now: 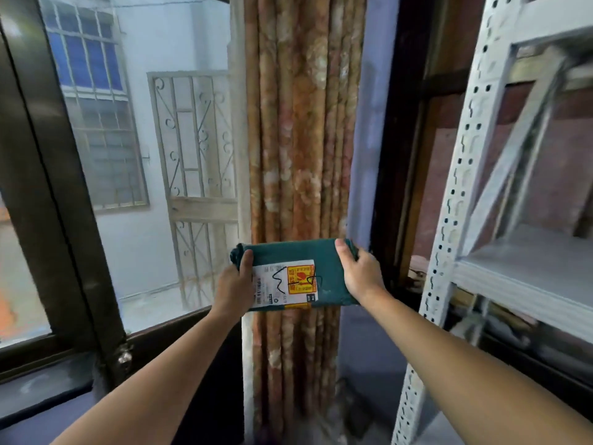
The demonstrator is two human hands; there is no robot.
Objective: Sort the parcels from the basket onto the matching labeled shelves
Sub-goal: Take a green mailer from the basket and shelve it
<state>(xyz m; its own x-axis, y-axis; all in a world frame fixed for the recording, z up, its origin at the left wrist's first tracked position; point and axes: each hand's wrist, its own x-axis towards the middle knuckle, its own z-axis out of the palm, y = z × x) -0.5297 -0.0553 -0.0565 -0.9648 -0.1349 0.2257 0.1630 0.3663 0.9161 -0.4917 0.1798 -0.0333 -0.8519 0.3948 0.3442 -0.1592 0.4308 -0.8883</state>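
My left hand point(232, 285) and right hand point(359, 273) grip the green parcel point(324, 268) by its ends; I should read its label point(284, 284), then turn toward the shelf rack point(449, 252) at three o'clock.

I held the parcel point(293, 273) out before me, my left hand point(231, 284) on its left end and my right hand point(361, 273) on its right end. Directly behind the parcel hung the curtain point(301, 139). To the curtain's left stood the window point(106, 175), with a gate point(195, 168) beyond its glass. To my right stood the shelf rack point(475, 175), its nearest shelf point(532, 268) just right of the parcel.
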